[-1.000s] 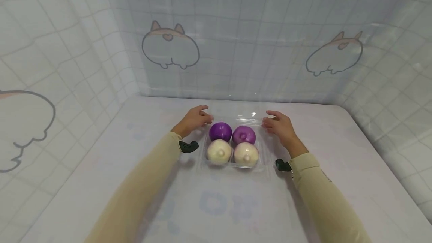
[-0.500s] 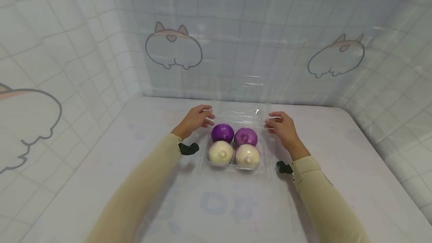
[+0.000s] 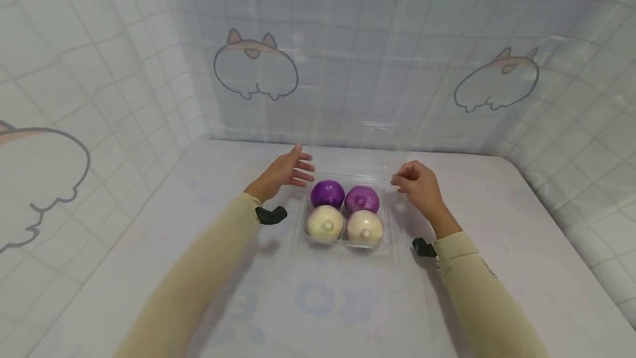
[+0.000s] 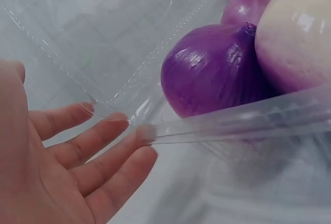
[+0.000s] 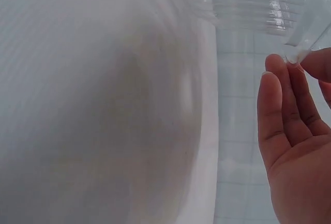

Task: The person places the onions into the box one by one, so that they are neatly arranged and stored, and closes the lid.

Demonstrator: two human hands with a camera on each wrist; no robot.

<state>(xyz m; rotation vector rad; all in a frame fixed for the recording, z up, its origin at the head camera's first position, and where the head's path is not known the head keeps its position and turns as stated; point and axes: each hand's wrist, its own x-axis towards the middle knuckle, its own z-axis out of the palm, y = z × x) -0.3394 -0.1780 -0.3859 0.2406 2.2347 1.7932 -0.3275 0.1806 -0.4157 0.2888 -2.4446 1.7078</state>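
A clear plastic clamshell box (image 3: 302, 236) sits on the table, its lid (image 4: 103, 43) tilted up and back on the far side. Inside are a dark purple onion (image 3: 327, 195), a lighter purple onion (image 3: 361, 200) and two pale onions, one at left (image 3: 324, 223) and one at right (image 3: 365, 227). My left hand (image 3: 282, 173) lies by the far left corner, its fingers spread and straight. In the left wrist view their tips touch or nearly touch the box edge. At the far right corner, my right hand (image 3: 419, 185) pinches the box's plastic edge between thumb and finger.
A white table (image 3: 318, 303) with faint printing lies under the box. Behind it hangs a tiled-pattern sheet (image 3: 367, 70) with cartoon animals, and similar sheets flank both sides. Dark devices are strapped at the left wrist (image 3: 271, 215) and right wrist (image 3: 424, 247).
The lid has swung up, then back a little. My left hand's fingers have straightened and spread. My right thumb and finger have closed together on the plastic edge. The onions have not moved.
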